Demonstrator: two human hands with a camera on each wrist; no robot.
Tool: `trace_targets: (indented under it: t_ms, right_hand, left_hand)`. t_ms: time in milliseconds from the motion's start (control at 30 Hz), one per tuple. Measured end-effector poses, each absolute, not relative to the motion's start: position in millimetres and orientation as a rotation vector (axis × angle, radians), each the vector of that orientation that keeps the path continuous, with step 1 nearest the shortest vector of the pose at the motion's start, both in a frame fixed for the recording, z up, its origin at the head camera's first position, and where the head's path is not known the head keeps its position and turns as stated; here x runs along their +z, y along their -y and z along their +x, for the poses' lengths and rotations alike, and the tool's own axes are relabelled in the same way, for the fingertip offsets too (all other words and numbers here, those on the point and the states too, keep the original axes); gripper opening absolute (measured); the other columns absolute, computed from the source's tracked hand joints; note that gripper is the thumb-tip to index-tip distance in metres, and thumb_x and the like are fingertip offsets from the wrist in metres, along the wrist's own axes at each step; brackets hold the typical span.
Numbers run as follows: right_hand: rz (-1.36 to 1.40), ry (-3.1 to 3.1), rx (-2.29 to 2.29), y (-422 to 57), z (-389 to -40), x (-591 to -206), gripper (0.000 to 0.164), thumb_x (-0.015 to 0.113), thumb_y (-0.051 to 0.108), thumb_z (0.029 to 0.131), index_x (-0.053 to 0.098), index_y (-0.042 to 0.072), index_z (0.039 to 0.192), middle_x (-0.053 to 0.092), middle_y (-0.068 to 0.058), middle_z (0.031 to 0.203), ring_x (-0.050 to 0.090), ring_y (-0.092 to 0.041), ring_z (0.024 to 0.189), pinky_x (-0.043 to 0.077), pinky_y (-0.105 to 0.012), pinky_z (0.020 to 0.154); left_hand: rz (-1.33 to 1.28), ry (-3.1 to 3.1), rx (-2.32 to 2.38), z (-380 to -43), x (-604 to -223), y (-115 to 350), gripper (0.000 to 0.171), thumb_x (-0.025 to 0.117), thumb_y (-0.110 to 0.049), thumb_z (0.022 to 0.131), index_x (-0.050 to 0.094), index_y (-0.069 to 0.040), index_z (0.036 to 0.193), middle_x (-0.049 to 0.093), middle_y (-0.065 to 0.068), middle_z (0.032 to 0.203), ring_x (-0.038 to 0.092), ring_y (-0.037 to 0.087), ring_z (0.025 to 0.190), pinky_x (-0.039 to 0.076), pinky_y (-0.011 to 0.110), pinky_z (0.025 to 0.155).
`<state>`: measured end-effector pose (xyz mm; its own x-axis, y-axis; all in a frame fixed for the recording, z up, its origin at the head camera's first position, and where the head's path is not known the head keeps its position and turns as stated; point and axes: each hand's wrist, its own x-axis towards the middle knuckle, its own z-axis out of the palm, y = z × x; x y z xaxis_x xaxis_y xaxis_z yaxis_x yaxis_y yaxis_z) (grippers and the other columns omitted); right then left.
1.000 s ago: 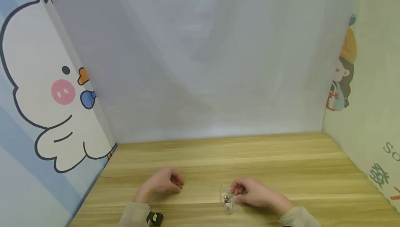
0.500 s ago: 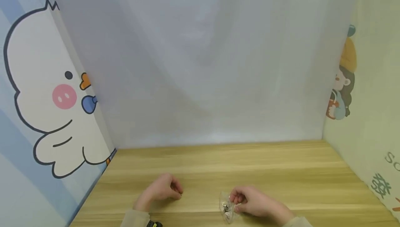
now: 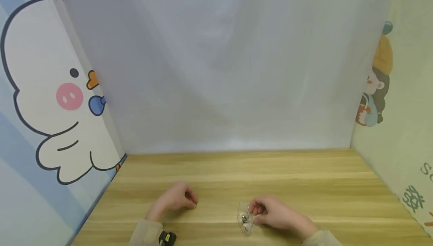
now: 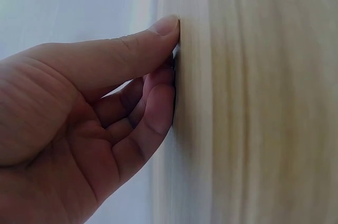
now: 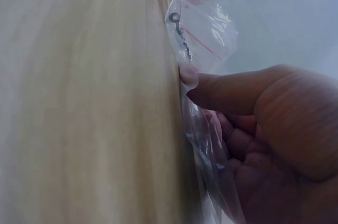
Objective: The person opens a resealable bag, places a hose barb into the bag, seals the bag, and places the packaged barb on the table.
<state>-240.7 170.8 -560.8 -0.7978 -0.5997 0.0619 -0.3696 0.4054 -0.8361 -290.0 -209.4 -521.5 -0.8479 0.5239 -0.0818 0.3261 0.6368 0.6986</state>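
A clear zip bag [image 5: 203, 28] stands on the table in the right wrist view, with a red line near its top. Inside it, small dark metal screw eyes [image 5: 176, 21] show a ring and a threaded shank. My right hand [image 3: 275, 214] pinches the bag between thumb and fingers. To the left, my left hand [image 3: 177, 197] rests its fingertips at the table surface. Its thumb [image 4: 163, 26] meets the wood in the left wrist view, the other fingers curled behind. A tiny dark metal piece at these fingertips is almost wholly hidden now.
The wood-grain table [image 3: 236, 167] runs back to a pale curtain [image 3: 216, 88]. A cartoon-printed panel [image 3: 30, 88] borders the left side, and a pale green panel [image 3: 409, 125] the right. A black wrist device [image 3: 167, 238] sits at the left sleeve.
The head view has tilted a little up and down. Both hands stay nearly where they were. The dark metal speck at my left fingertips, visible a second ago, is now hidden.
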Motion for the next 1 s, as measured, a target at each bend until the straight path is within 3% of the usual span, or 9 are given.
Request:
trace_targets:
  t_ms: [700,1000]
  right_hand:
    - [-0.852,-2.453,-1.303,-169,-242,-555,0.024,0.086,0.007,0.089,0.068,0.014,0.103,0.062,0.005,0.093,0.058,-0.006,0.087,0.054,-0.025,0.08]
    - [-0.851,-2.447,-1.305,-169,-242,-557,0.023,0.086,0.007,0.089,0.069,0.014,0.104,0.062,0.004,0.094,0.058,-0.007,0.087,0.054,-0.025,0.08]
  left_hand:
    - [0.665,-2.619,0.961,-289,-514,207,0.011,0.087,-0.003,0.084,0.078,-0.008,0.088,0.072,-0.004,0.084,0.064,0.012,0.078,0.055,0.031,0.076]
    - [0.738,-2.652,0.977,-288,-516,190,0.008,0.088,-0.01,0.086,0.081,-0.009,0.089,0.075,-0.007,0.084,0.063,0.008,0.076,0.052,0.027,0.07]
